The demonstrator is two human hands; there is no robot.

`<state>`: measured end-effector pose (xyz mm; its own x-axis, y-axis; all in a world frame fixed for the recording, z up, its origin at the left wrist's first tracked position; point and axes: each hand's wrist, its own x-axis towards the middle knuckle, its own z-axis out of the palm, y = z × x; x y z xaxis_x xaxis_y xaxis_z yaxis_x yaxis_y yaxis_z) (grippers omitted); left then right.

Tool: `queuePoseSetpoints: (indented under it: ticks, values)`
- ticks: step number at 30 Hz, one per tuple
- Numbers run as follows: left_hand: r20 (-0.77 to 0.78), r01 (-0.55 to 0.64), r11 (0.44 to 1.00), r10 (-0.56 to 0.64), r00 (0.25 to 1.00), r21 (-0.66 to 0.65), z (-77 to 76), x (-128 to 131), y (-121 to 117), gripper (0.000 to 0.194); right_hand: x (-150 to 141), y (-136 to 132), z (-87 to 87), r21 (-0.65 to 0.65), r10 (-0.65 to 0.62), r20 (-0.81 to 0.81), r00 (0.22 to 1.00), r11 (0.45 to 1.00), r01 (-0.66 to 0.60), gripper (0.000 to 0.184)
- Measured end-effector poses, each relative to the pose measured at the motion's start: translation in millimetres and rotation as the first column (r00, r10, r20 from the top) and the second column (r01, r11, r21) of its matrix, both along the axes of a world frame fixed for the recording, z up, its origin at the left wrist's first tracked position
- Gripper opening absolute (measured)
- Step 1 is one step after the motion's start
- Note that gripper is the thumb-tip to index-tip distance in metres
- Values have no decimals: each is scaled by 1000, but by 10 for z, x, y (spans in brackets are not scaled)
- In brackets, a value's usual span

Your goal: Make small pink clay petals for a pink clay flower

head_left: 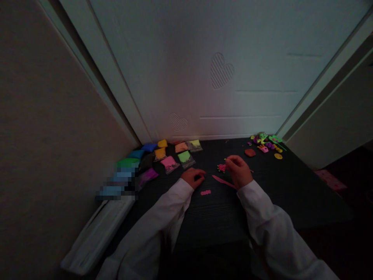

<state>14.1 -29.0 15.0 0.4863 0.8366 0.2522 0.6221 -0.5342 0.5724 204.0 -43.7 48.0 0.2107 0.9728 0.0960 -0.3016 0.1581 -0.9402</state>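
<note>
Right hand pinches a tiny yellow-green bit over a dark table

At the near left lies a long pale box. Near the middle, a pink strip lies flat. Just beyond it, a pink knife points left, its other end running up to the right wrist; whether they touch, I cannot tell. The left hand is to the left, fingers curled, with a gap between thumb and forefinger. The right hand's fingertips press together on the bit, just beside a pink-and-green cluster. Farther left are coloured bags; farther right, a red lump, a yellow disc and bright pieces. A white door stands at the far side.
</note>
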Motion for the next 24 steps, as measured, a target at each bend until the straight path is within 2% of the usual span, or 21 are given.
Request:
queuePoseSetpoints:
  ticks: [6, 15, 24]
  values:
    - [-11, 14, 1000, -14, 1000, 3, -2, -10, 9, 24, 11, 13, -25, -31, 16, 39, 999, 999, -15, 24]
    - [-4, 17, 1000, -16, 1000, 10, 11, 2, -2, 23, 33, 28, -54, -17, -8, 4, 1000, 1000, 8, 25]
    - [-3, 10, 1000, -10, 1000, 6, -6, -8, 9, 24, 9, -18, 41, 24, 41, -35, 999, 999, -40, 13]
